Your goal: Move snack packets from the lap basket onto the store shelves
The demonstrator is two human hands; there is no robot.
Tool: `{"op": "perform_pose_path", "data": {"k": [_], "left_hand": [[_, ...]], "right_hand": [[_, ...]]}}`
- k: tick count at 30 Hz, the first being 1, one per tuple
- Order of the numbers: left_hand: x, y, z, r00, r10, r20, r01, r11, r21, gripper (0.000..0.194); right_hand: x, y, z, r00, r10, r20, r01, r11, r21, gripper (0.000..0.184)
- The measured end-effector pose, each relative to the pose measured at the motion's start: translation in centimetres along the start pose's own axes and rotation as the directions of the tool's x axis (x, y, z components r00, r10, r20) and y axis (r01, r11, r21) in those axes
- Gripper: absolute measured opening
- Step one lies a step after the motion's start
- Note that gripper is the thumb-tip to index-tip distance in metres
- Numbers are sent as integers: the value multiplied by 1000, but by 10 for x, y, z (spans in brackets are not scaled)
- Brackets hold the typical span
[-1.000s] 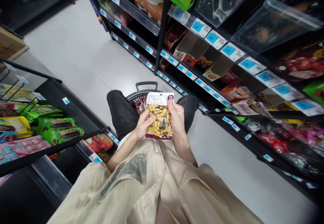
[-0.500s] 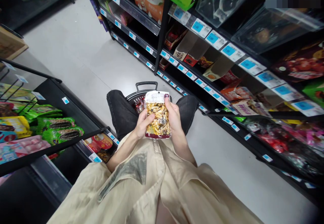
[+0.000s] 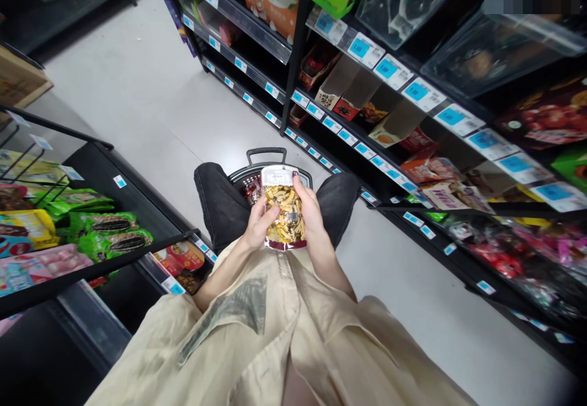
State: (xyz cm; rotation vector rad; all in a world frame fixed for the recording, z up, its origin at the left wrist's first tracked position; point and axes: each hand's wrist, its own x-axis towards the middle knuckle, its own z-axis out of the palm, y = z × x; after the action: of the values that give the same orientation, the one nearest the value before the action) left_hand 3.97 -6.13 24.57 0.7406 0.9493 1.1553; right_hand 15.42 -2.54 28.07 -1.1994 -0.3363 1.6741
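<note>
Between my two hands is a snack bag (image 3: 285, 213) with a white top, a clear front showing yellowish strips, and a dark red bottom edge. My left hand (image 3: 257, 225) grips its left side, thumb lying on the front. On the right side my right hand (image 3: 312, 211) holds it, thumb near the white top. Fingers behind the bag are hidden. Just beyond it, between my knees, stands a black shopping basket (image 3: 266, 156) with its handle up. Reddish packages (image 3: 251, 192) show inside, partly covered by the bag.
A long shelf (image 3: 348, 131) with price tags, boxes and bagged goods runs along the right. To the left, a lower rack holds green snack bags (image 3: 110, 233) and a pink pack (image 3: 48, 265). Grey floor (image 3: 137, 82) stretches ahead. A cardboard box (image 3: 21, 82) sits at the far left.
The bag has tilted slightly and shifted a little left in my hands, and my right thumb has moved slightly left with it. The basket and shelves stand as before.
</note>
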Motion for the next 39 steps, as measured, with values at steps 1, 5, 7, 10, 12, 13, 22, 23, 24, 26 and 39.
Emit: {"op": "perform_pose_path", "data": {"k": [1, 5, 7, 10, 12, 13, 22, 23, 24, 26, 39], "left_hand": [[0, 0, 0, 1000, -1, 0, 1, 1000, 3, 60], [0, 2, 2, 1000, -7, -5, 7, 1000, 20, 57], [0, 3, 2, 1000, -8, -13, 8, 1000, 19, 56], [1, 4, 3, 1000, -5, -21, 5, 1000, 15, 56], [1, 4, 3, 1000, -6, -24, 6, 1000, 11, 55], [1, 3, 3, 1000, -7, -25, 7, 1000, 6, 55], [9, -6, -7, 1000, -18, -16, 19, 1000, 22, 55], [10, -7, -9, 1000, -20, -15, 21, 999, 43, 54], [11, -7, -10, 1000, -20, -17, 21, 998, 63, 53], [12, -7, -11, 1000, -6, -24, 9, 995, 99, 52], [27, -6, -16, 950, 308, 44, -252, 679, 690, 45]], "right_hand": [[0, 0, 0, 1000, -3, -2, 3, 1000, -8, 47], [1, 1, 0, 999, -35, -19, 34, 998, -58, 48], [1, 1, 0, 999, -46, -17, 45, 996, -73, 48], [2, 2, -1, 999, -50, -4, 50, 995, -85, 49], [2, 2, 0, 999, -51, 2, 51, 994, -93, 50], [2, 2, 0, 999, -49, 4, 49, 994, -96, 50], [2, 6, -5, 984, -171, -53, 162, 976, -145, 52], [1, 6, -7, 979, -196, -60, 184, 968, -169, 51], [1, 6, -9, 974, -216, -66, 200, 961, -194, 50], [1, 5, -13, 968, -240, -75, 218, 949, -226, 49], [37, 36, -34, 921, -350, -172, 316, 928, -196, 46]]}}
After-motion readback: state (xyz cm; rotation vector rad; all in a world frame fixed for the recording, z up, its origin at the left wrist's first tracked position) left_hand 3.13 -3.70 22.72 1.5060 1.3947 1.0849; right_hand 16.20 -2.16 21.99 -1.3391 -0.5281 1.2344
